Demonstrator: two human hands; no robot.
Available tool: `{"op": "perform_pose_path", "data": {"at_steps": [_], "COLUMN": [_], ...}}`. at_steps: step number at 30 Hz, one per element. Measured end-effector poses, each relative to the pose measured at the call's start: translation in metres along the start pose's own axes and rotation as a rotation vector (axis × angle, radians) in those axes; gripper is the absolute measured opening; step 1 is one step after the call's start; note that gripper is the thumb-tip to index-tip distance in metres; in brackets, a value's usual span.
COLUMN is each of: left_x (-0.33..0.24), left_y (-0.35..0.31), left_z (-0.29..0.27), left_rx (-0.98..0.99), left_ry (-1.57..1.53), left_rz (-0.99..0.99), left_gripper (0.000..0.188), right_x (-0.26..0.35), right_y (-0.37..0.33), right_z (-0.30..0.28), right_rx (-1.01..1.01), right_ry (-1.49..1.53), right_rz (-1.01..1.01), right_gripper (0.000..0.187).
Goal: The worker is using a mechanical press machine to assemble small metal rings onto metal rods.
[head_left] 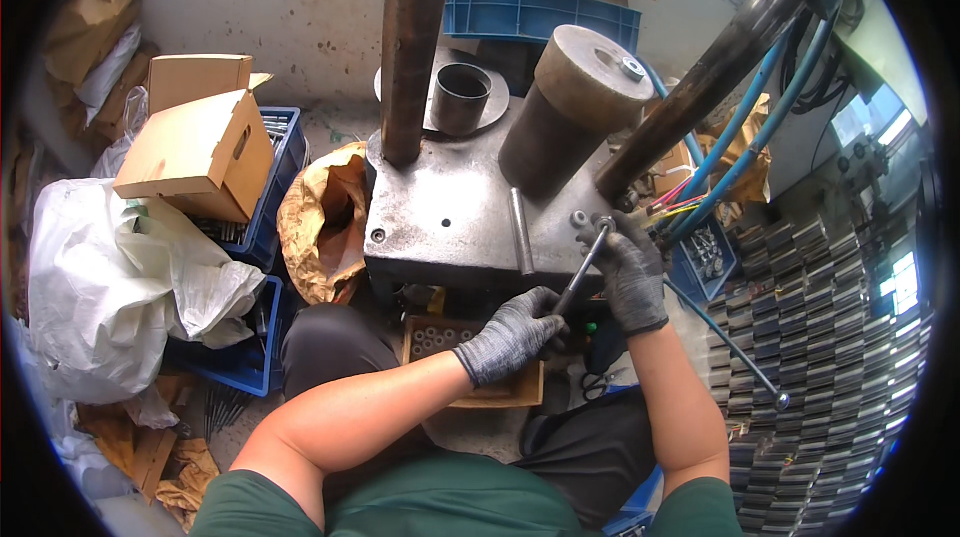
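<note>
A slim metal rod (582,275) slants up over the front edge of the steel machine table (420,237). Its lower part is dark, and a small round ring shows at its upper end. Closed round the lower part is my left hand (510,337), in a grey glove. My right hand (632,272), gloved too, has its fingers closed at the ringed end. Small grey bushings (579,219) are beside the right fingertips; whether the fingers touch them I cannot tell. A loose steel bar (521,232) lies on the table left of the right hand.
A thick steel cylinder (560,127) and two upright columns (408,57) rise from the table. Below its front edge sits a carton (470,399) with several grey rings. Paper sack (320,227) and blue crate (262,337) stand left; stacked metal parts (820,337) and blue hoses (745,152) right.
</note>
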State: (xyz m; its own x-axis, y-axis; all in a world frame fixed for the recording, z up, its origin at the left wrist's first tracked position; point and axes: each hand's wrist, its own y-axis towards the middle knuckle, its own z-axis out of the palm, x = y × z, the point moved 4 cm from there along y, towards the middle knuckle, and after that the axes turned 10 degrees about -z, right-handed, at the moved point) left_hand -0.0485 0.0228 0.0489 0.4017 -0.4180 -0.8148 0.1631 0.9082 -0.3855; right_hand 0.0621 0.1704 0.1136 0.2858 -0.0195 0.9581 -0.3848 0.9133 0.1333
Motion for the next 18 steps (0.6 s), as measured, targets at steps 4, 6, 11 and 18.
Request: {"op": "perform_pose_path", "data": {"at_steps": [4,6,11,18], "left_x": [0.001,0.001,-0.004,0.0], "left_y": [-0.001,-0.002,-0.009,0.002], "left_z": [0.0,0.001,0.002,-0.001], "left_rx": [-0.021,-0.024,-0.035,-0.075], "left_ry": [0.029,0.032,0.02,0.173], "left_rz": [0.02,0.021,-0.031,0.088], "left_gripper": [0.028,0.028,0.027,0.028], "right_x": [0.006,0.005,0.015,0.001], "right_y": [-0.008,-0.003,-0.009,-0.024], "right_z": [0.001,-0.01,-0.003,-0.001], "right_rx": [0.029,0.108,0.027,0.175], "right_ry": [0.01,-0.054,0.04,-0.075], "right_rz": [-0.034,-0.123,-0.108,0.199], "right_gripper": [0.043,0.04,0.032,0.032]}}
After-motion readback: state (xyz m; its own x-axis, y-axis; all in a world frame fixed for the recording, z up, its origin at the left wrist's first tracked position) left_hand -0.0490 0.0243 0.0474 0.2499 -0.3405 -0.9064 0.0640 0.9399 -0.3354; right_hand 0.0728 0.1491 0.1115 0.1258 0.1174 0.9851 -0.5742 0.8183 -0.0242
